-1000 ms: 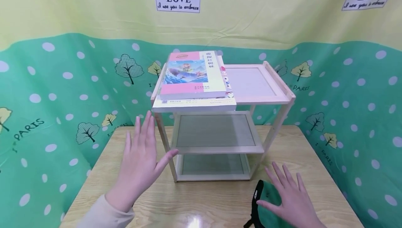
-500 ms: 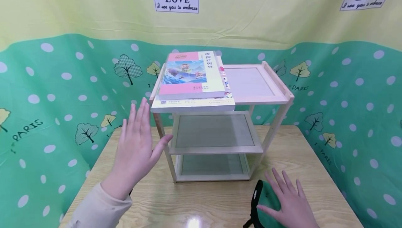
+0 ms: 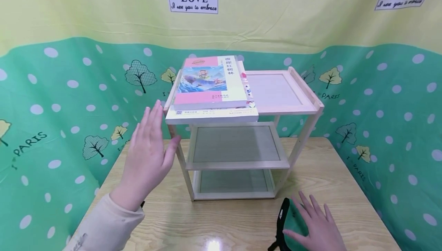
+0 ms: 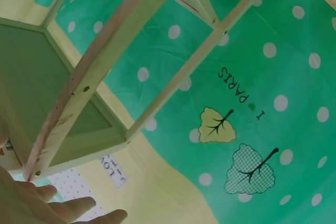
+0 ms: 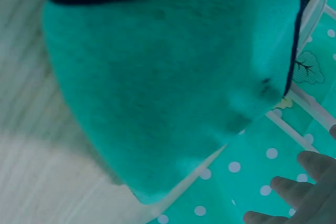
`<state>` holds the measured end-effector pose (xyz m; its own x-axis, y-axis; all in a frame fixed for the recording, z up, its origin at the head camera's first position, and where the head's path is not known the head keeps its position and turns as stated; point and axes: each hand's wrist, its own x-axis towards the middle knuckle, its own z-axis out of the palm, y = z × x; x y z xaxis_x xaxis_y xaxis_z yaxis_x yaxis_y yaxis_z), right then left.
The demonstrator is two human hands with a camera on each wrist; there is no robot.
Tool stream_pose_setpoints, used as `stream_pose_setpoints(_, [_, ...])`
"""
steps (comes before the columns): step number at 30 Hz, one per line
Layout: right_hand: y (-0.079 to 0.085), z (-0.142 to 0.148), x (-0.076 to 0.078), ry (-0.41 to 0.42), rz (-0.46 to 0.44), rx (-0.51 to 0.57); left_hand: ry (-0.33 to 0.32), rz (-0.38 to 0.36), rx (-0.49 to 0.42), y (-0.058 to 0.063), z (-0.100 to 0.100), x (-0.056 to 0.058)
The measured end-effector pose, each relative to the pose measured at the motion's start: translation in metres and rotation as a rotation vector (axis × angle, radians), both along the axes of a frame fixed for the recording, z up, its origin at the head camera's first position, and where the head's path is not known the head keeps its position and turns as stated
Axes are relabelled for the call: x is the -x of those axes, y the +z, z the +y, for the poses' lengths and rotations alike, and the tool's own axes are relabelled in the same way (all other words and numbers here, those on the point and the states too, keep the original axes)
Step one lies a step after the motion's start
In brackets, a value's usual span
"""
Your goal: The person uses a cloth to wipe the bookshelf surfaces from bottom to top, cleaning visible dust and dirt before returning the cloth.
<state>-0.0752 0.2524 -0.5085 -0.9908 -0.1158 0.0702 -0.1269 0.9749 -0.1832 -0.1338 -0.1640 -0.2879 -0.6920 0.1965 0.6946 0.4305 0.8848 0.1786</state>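
Observation:
My left hand [image 3: 146, 157] is raised with straight fingers beside the front left post of a white wooden three-tier rack [image 3: 238, 164]. Its thumb overlaps that post in the head view; whether it touches I cannot tell. On the left of the rack's top lies a pink and white book [image 3: 203, 76], stacked on a larger book [image 3: 214, 117] whose front edge juts out. With fingers spread, my right hand [image 3: 321, 226] is over a green cloth item with black trim [image 3: 295, 216], perhaps a pouch. The right wrist view shows this green fabric [image 5: 157, 87] close up, the fingers apart from it.
The rack stands on a wood-grain table [image 3: 203, 220]. A green and yellow curtain [image 3: 86, 89] with dots and trees hangs behind and at both sides. Below the books are the rack's middle shelf [image 3: 238, 143] and bottom shelf [image 3: 235, 182].
My left hand has risen and moved slightly left, its thumb now at the rack's front left post. My right hand has shifted slightly down. The books and rack stay put.

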Motion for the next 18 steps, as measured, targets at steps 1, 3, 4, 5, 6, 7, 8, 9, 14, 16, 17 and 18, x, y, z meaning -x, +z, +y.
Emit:
stream_pose_setpoints(1, [-0.002, 0.001, 0.000, -0.003, -0.002, -0.004, -0.004, 0.007, -0.008, 0.001, 0.000, 0.001])
stream_pose_setpoints(3, [-0.005, 0.001, 0.000, -0.011, -0.015, -0.012, -0.014, 0.023, -0.026, 0.003, 0.000, 0.004])
stream_pose_setpoints(4, [-0.007, 0.001, 0.000, -0.014, -0.019, -0.016, -0.022, 0.029, -0.038, 0.003, 0.000, 0.005])
stream_pose_setpoints(5, [-0.008, 0.002, 0.001, -0.015, -0.020, -0.021, -0.029, 0.032, -0.051, 0.004, 0.000, 0.006])
stream_pose_setpoints(6, [-0.010, 0.002, 0.001, -0.016, -0.022, -0.026, -0.038, 0.033, -0.068, 0.005, 0.001, 0.007])
stream_pose_setpoints(7, [-0.011, 0.002, 0.001, -0.019, -0.026, -0.026, -0.047, 0.034, -0.086, 0.006, 0.001, 0.008])
stream_pose_setpoints(8, [-0.013, 0.002, 0.000, -0.020, -0.027, -0.030, -0.059, 0.034, -0.106, 0.006, 0.002, 0.009])
stream_pose_setpoints(9, [-0.014, 0.002, 0.000, -0.020, -0.024, -0.033, -0.072, 0.034, -0.127, 0.007, 0.002, 0.010])
stream_pose_setpoints(14, [-0.019, 0.002, -0.001, -0.013, -0.013, -0.045, -0.120, 0.033, -0.203, 0.010, 0.005, 0.016])
stream_pose_setpoints(16, [-0.020, 0.002, -0.001, -0.014, -0.017, -0.040, -0.131, 0.009, -0.239, 0.011, 0.005, 0.018])
stream_pose_setpoints(17, [-0.020, 0.002, -0.001, -0.015, -0.022, -0.038, -0.135, -0.011, -0.265, 0.011, 0.005, 0.019])
stream_pose_setpoints(18, [-0.020, 0.002, -0.001, -0.017, -0.029, -0.035, -0.140, -0.038, -0.297, 0.012, 0.005, 0.020])
